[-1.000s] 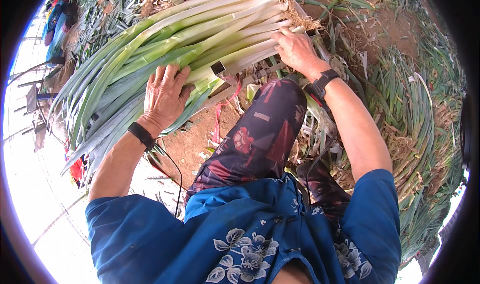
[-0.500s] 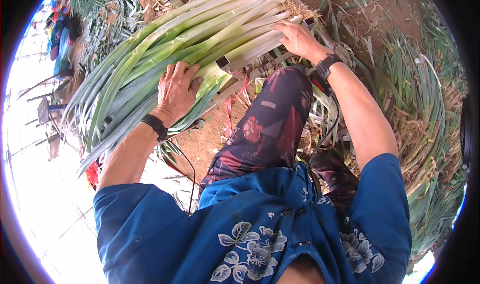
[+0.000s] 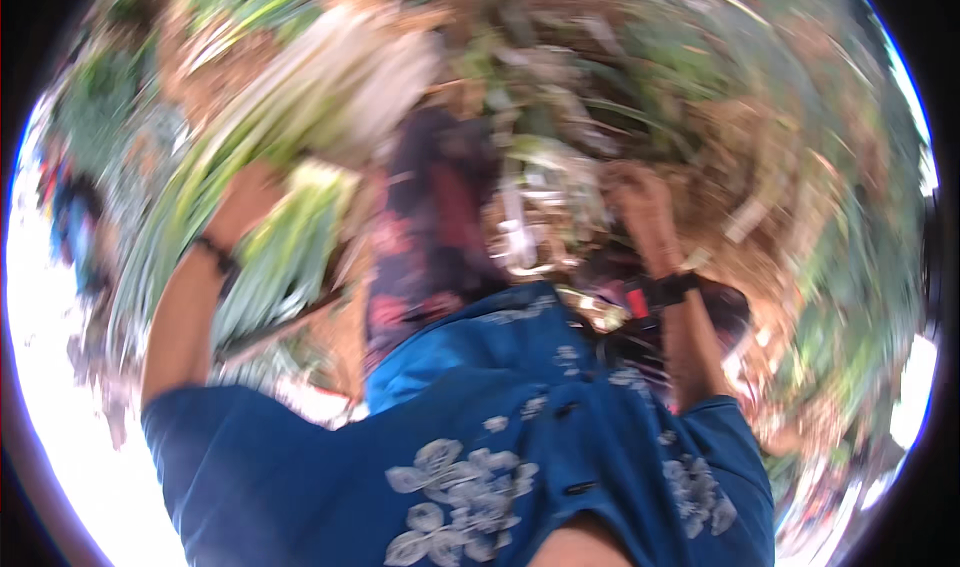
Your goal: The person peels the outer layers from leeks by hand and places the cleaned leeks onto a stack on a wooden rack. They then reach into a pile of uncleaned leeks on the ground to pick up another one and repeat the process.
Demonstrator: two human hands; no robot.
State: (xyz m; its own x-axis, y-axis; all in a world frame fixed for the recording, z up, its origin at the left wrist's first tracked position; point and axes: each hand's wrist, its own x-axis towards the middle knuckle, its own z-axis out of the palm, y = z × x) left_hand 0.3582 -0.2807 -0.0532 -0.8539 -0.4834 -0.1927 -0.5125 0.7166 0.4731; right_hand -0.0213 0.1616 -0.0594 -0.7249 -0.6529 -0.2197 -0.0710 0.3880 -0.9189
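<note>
Many leeks (image 3: 310, 97) lie left of the knee (image 3: 435, 152), the left hand (image 3: 248, 199) seemingly steadying them, the right hand (image 3: 640, 202) by leafy litter (image 3: 545, 182), grips too blurred to tell, and any lift would want both!

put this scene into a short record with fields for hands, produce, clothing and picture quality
left hand: over the green leaves of the leeks; grip too blurred to tell
right hand: apart from the leeks, right of the patterned trouser leg; whether it holds anything is unclear
leeks: pale stalks at the upper right end, green leaves fanning to the lower left
surroundings: long green leaves along the right side
clothing: blue shirt with white flowers, dark wristbands on both wrists
picture quality: strong motion blur
</note>
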